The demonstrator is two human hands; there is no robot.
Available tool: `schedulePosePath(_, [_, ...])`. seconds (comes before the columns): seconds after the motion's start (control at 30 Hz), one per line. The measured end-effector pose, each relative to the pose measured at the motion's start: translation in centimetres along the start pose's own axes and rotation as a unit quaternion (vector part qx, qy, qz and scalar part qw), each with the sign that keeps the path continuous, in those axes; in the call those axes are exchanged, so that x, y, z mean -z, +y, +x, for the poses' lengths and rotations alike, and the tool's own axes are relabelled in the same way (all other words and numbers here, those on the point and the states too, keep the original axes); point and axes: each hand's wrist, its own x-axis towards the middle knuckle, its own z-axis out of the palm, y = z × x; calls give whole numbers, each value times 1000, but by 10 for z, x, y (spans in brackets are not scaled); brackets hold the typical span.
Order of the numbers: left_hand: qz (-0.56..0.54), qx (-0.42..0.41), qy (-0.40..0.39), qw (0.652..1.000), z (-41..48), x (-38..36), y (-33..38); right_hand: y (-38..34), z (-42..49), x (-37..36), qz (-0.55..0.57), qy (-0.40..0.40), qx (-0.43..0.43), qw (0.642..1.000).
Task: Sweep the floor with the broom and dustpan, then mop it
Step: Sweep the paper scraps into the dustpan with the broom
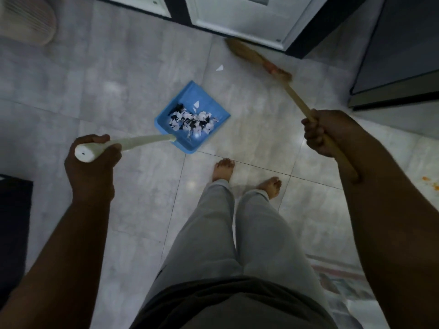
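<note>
A blue dustpan (190, 96) rests on the grey tiled floor (99, 91) ahead of my bare feet, holding a heap of black and white paper scraps (192, 122). Its long white handle (142, 140) runs back to my left hand (92, 157), which is closed around the handle's end. My right hand (320, 131) grips the wooden stick of a straw broom (249, 54). The broom's blurred head lies on the floor up and right of the dustpan, near a white door. One white paper scrap (219, 67) lies loose on the tiles between broom and dustpan.
White doors with dark frames (240, 17) stand at the top. A dark cabinet (399, 55) is at the right, a pale ribbed object (26, 20) top left, a dark mat (11, 222) at the left edge. Orange crumbs (431, 182) lie far right, a patterned rug (344, 281) lower right.
</note>
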Motion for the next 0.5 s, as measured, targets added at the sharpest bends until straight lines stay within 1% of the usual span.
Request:
schedulePosePath(0.1, [4, 2, 21, 1000, 3, 5, -8, 9, 8, -35, -71, 17, -18, 997])
schedulePosePath(0.17, [12, 2, 28, 1000, 5, 6, -12, 24, 0, -44, -101, 13, -33, 994])
schedulePosePath(0.27, [19, 2, 40, 999, 9, 10, -18, 46, -29, -31, -113, -23, -56, 992])
schedulePosePath(0.37, [28, 1, 35, 999, 10, 16, -21, 57, -65, -8, -106, -58, -69, 990])
schedulePosePath(0.5, [15, 2, 32, 999, 9, 27, -25, 49, -84, 4, -112, -34, -42, 992])
